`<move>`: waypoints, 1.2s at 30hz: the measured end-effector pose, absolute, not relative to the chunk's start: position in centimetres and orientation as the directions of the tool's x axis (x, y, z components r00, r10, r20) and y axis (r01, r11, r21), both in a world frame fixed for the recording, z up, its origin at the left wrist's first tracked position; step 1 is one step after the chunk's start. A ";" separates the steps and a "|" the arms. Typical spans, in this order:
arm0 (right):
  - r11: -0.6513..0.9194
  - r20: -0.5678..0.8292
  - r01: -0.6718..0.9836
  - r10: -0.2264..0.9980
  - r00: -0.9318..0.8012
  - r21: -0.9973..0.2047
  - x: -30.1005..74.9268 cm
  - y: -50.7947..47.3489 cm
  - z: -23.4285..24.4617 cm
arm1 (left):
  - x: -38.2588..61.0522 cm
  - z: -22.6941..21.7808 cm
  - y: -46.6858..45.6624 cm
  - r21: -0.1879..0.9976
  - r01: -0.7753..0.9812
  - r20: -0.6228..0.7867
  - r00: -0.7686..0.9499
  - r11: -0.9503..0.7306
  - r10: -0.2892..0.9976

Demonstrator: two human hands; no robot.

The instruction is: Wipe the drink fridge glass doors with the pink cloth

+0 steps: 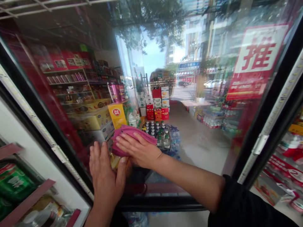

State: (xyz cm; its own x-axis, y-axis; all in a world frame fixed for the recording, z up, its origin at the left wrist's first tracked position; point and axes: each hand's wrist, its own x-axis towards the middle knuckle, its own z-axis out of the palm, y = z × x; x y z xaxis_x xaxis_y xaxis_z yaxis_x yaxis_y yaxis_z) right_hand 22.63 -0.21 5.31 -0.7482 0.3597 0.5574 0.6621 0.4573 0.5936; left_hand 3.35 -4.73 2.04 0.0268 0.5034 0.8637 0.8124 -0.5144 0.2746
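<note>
A glass door [201, 151] with a black frame fills most of the view. My right hand [142, 150] lies over a folded pink cloth [151, 137] and holds it flat against the glass, fingers pointing left. The arm crosses from the lower right in a black sleeve. Just left of the cloth, my left hand [105, 175] is raised with its fingers up and the thumb apart. It is empty and at the glass; whether the palm touches it I cannot tell.
A red and white sticker [257, 60] is on the upper right of the glass. Light strips [59, 153] run along both sides of the frame. Shelves with green packs [17, 179] stand at left, wrapped bottles [291, 142] at right. Boxes and a street show in or through the glass.
</note>
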 end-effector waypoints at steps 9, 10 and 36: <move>0.376 0.638 0.755 0.405 -0.655 0.538 29.7 -3.5 4.8 | 8.1 2.3 -5.1 0.251 0.757 0.863 0.106 -0.603 0.494; 0.353 0.656 0.767 0.398 -0.641 0.536 30.5 -3.8 4.8 | 8.5 2.4 -5.2 0.247 0.749 0.865 0.117 -0.615 0.489; -0.233 0.961 0.967 0.275 -0.033 0.100 51.8 -12.2 3.2 | 16.0 2.1 -5.5 0.176 0.510 0.905 0.252 -0.842 0.342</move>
State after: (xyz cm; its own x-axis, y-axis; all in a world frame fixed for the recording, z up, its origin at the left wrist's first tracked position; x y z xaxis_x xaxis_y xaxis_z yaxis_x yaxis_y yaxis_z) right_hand 51.77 -12.20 3.21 -0.0330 0.2751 0.9609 0.9672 -0.2335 0.1000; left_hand 16.00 -5.53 2.09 0.2520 0.3419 0.9053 0.5097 -0.8421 0.1762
